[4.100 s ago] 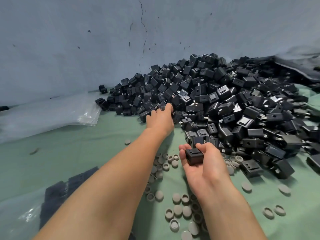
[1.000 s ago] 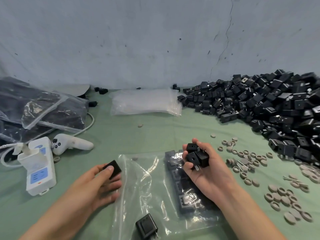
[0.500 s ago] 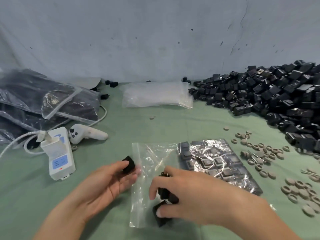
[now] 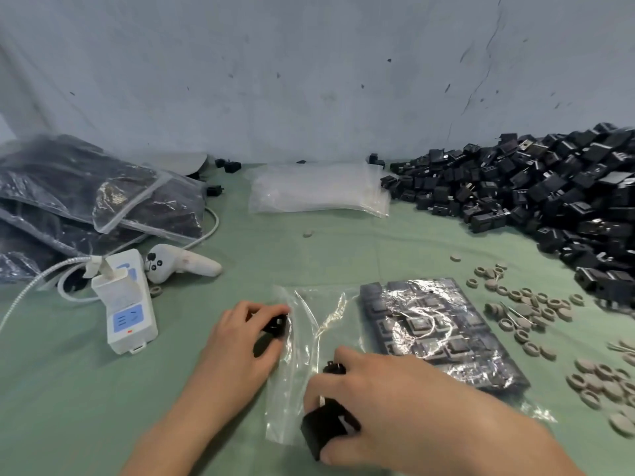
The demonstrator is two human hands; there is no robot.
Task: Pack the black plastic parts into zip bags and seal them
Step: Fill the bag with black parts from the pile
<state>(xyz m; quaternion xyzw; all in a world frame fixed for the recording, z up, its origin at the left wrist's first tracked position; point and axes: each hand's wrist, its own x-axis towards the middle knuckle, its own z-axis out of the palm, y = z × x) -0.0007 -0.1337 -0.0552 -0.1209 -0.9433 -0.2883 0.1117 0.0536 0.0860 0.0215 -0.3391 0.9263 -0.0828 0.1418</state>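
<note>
At the bench's (image 4: 86,407) near edge, left hand (image 4: 240,341) pinches a black part (image 4: 275,326), right hand (image 4: 395,403) clutches others, ready for the zip bag (image 4: 309,352).

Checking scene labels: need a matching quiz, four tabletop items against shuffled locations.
1. heap of loose black plastic parts
2. stack of empty clear zip bags
3. white handheld controller
4. scattered small grey round caps

A. beside the white power strip, left
B. far right, against the wall
C. centre back
D. just right of the part-filled clear zip bag

Pairs: 1-B, 2-C, 3-A, 4-D.
</note>
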